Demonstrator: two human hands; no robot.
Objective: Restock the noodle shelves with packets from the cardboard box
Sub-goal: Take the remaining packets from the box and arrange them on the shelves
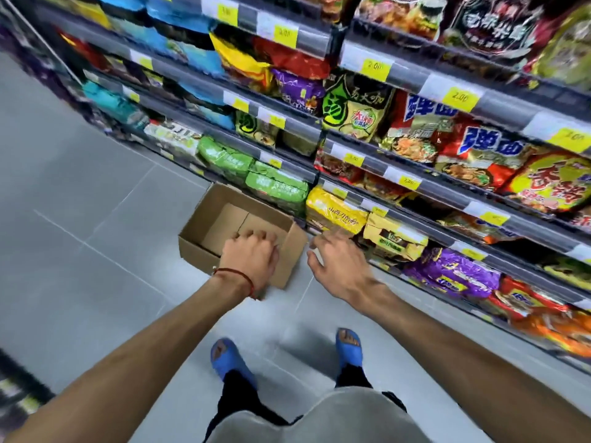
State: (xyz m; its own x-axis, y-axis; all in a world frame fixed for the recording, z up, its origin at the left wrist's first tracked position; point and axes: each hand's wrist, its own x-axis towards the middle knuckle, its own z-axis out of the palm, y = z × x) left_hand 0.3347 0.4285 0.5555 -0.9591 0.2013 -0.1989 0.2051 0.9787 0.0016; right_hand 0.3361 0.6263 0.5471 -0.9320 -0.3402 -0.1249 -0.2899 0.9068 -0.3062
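An open cardboard box (204, 225) stands on the grey floor against the bottom shelf; no packets show inside it. My left hand (251, 254), with a red cord at the wrist, hovers over the box's near right side, fingers curled and holding nothing. To the right of the box my right hand (335, 263) hangs open with fingers spread, just in front of the yellow noodle packets (335, 212) on the low shelf. The noodle shelves (415, 183) run diagonally along the right, filled with green (275, 187), purple (454, 273) and red packets.
Grey tiled floor (96, 219) stretches to the left of the box. My feet in blue slippers (228, 356) stand just behind it. Yellow price tags line the shelf edges. A dark display edge shows at the bottom left corner.
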